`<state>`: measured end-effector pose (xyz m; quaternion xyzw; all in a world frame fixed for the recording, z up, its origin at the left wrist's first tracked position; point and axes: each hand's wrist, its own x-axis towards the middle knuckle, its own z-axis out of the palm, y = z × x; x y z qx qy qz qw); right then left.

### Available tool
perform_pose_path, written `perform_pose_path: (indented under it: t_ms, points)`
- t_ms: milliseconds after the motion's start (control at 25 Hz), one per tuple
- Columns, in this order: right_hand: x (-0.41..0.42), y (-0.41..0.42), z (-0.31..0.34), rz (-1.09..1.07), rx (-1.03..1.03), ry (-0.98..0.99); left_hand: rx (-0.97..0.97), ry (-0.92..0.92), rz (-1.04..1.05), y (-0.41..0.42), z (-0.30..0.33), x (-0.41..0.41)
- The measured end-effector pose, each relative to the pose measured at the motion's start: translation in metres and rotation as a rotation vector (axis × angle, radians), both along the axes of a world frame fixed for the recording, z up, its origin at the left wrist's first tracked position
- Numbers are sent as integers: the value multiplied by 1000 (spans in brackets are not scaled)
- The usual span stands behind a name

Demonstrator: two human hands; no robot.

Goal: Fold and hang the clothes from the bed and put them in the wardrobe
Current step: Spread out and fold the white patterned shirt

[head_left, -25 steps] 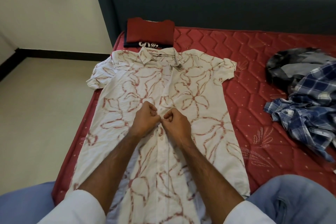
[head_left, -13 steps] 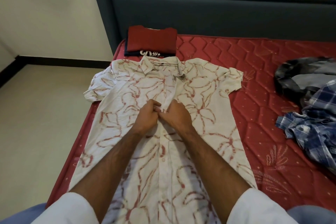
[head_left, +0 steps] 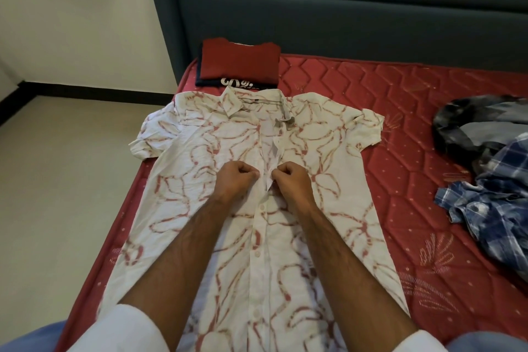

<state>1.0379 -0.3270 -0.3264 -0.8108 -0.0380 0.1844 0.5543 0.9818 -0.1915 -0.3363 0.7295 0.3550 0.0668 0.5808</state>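
Head view. Shirt (head_left: pixel 320 157): white, red floral print, flat and face up on the mattress (head_left: pixel 414 111), collar toward the headboard (head_left: pixel 343 17). Left hand (head_left: pixel 235 180) and right hand (head_left: pixel 294 181): each pinches one placket edge; half a second ago they touched, now slightly apart. Folded red top (head_left: pixel 240 66) beyond the collar. Plaid shirt (head_left: pixel 494 203), right.

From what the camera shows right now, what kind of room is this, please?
Most likely a bedroom. A red quilted mattress lies against a dark padded headboard, and clothes are spread on it: a white floral button shirt and a crumpled blue checked shirt.
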Motion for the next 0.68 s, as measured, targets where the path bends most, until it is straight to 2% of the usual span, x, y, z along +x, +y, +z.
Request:
perform_pose_path:
  t_ms: [80, 240, 440, 680]
  points:
    - [1, -3, -2, 3, 15, 13, -29, 2, 15, 0, 0, 0]
    - [2, -1, -6, 19, -20, 18, 128, 16, -53, -1, 2, -2]
    - [-1, 4, -14, 23, -26, 8, -49, 28, -3, 3, 4, 1]
    - [-12, 10, -17, -18, -37, -69, -102, 44, 16, 1, 7, 2]
